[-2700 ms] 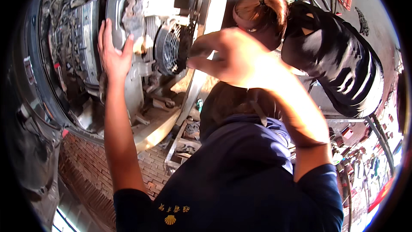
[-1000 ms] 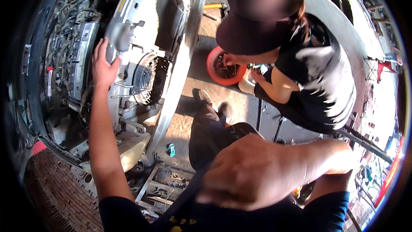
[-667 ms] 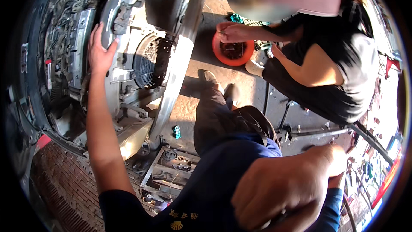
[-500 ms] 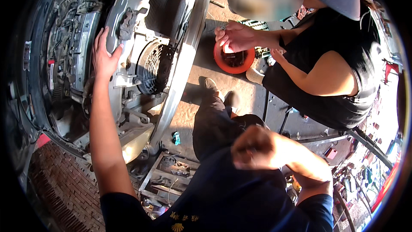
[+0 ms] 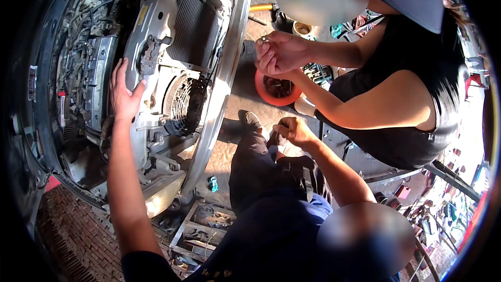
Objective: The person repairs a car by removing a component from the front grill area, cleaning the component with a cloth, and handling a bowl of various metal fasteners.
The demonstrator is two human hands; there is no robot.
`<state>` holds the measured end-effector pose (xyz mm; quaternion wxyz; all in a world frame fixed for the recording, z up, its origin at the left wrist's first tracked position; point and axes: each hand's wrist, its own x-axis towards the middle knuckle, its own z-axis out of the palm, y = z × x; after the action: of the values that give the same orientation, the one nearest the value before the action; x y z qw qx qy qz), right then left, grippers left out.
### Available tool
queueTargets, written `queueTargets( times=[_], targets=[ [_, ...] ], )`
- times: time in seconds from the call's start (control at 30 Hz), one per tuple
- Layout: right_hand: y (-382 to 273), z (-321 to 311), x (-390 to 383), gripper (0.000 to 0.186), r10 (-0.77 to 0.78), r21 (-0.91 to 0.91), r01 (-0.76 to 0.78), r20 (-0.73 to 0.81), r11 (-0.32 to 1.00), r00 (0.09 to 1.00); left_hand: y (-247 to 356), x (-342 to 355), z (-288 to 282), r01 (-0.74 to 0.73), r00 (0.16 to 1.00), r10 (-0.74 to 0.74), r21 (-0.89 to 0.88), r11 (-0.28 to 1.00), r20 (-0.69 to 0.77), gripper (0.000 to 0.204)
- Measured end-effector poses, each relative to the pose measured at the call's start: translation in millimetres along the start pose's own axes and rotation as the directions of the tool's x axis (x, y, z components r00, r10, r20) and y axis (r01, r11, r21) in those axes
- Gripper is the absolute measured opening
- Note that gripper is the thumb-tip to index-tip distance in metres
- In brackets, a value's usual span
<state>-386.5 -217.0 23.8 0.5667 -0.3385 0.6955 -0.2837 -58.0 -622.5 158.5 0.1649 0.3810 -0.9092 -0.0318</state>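
The person wears a dark navy short-sleeved shirt (image 5: 271,230) with small yellow embroidered lettering low on the chest, and dark trousers (image 5: 255,167). A black strap with a buckle crosses the right thigh. Both forearms are bare; the left hand (image 5: 123,94) and right hand (image 5: 293,130) wear no gloves.

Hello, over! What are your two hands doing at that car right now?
Left hand open, flat on silver radiator support. Right hand down by knee, grip unclear. Co-worker's hands close above orange bowl.
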Motion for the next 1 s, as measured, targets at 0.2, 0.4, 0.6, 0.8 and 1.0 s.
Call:
queueTargets(
  times=[0.2, 0.4, 0.6, 0.8, 1.0],
  targets=[
    [181.3, 24.9, 102.5, 0.041, 0.299, 0.072, -0.293, -0.112, 0.954, 0.948, 4.9, 10.1, -1.8, -0.01, 0.999, 0.01, -0.009, 1.0, 0.047, 0.077],
    [134.7, 52.7, 143.2, 0.046, 0.146, -0.057, -0.146, -0.005, 0.988, 0.989, 5.0, 3.0, 1.5, 0.007, 0.998, -0.005, -0.026, 1.0, 0.062, 0.077],
    [84.2, 77.9, 184.0, 0.04, 0.04, 0.271, -0.078, 0.143, 0.959, 0.989, 9.9, 2.7, -6.1, 0.02, 0.995, -0.015, -0.053, 0.998, 0.103, 0.076],
    [206.0, 73.4, 233.9, 0.035, 0.25, 0.262, -0.204, -0.158, 0.943, 0.955, 13.0, 12.6, -2.5, 0.01, 0.994, -0.009, -0.008, 1.0, 0.109, 0.077],
    [301.8, 54.2, 212.3, 0.042, 0.393, 0.039, -0.395, -0.235, 0.918, 0.889, -0.3, -4.0, -0.4, 0.084, 0.99, -0.082, -0.02, 0.996, 0.112, 0.075]
  ],
)
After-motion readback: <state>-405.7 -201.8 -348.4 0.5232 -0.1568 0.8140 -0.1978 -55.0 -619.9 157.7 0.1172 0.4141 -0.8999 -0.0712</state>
